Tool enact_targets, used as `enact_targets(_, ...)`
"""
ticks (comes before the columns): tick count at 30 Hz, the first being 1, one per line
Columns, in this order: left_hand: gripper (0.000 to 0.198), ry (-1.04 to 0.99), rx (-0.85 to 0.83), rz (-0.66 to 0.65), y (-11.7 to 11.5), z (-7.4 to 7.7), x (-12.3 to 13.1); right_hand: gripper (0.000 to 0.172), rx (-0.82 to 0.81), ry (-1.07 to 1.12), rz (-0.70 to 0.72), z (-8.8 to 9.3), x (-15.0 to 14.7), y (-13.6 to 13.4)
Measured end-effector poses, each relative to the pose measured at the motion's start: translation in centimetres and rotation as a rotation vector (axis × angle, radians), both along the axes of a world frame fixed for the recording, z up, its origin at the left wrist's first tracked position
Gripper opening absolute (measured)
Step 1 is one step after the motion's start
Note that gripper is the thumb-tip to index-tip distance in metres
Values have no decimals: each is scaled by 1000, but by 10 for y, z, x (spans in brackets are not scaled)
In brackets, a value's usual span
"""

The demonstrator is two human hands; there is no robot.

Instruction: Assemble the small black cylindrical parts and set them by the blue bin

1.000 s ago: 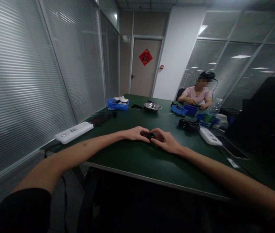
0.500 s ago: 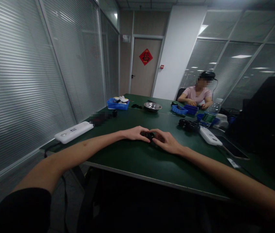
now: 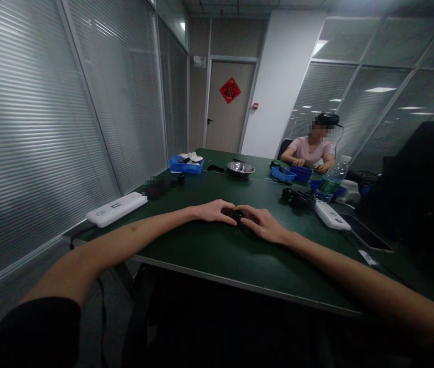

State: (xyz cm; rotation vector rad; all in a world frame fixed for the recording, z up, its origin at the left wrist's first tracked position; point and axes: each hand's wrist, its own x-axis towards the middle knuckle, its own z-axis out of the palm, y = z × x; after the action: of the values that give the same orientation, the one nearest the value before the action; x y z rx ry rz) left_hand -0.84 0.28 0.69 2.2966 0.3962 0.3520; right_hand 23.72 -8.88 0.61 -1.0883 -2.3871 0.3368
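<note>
On the green table (image 3: 217,258), my left hand (image 3: 215,210) curls around the left side of a small black object (image 3: 237,216). My right hand (image 3: 265,225) closes on the same object from the right, its thumb and fingers pressed to it. The object is dark with a rounded part in the middle; its kind is too dark and too covered by my fingers to make out. Both hands rest low over the table top. Beyond them stands a shiny metal bowl (image 3: 241,169).
A white power bank (image 3: 117,208) lies at left, another (image 3: 332,215) at right beside a phone (image 3: 368,232). A water bottle (image 3: 333,179) and black parts (image 3: 298,198) are at right. Blue trays (image 3: 186,164) hold small items. A co-worker (image 3: 311,148) sits across the table.
My right hand's fingers have drawn in slightly against the black object. My left hand stays in place. Across the table, the co-worker's hands have shifted a little.
</note>
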Motion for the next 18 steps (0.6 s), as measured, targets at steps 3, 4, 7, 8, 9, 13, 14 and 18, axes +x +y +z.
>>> enact_targets(3, 49, -6, -6, 5, -1, 0, 1, 43, 8, 8, -1, -1, 0, 0)
enact_targets(4, 48, -9, -10, 3, -1, 0, 1, 44, 12, 17, -6, -1, 0, 0)
enact_targets(7, 45, -12, -22, 6, -2, 0, 2, 45, 6, 35, -28, -3, 0, 0)
enact_targets(8, 44, -11, -20, 9, -2, 1, 2, 45, 4, 39, -35, -3, 0, 1)
enact_targets(9, 44, -9, -16, 12, -3, 1, 2, 44, 2, 42, -40, -3, 0, 1)
enact_targets(13, 43, -10, 11, 2, -2, 1, 1, 42, 8, 46, -38, -4, 0, 2)
enact_targets(14, 44, -12, 16, -2, -1, 0, 1, 42, 12, 42, -32, -5, 0, 3)
enact_targets(18, 49, -18, 19, -11, 2, -3, 1, 42, 20, 23, -10, -6, 1, 4)
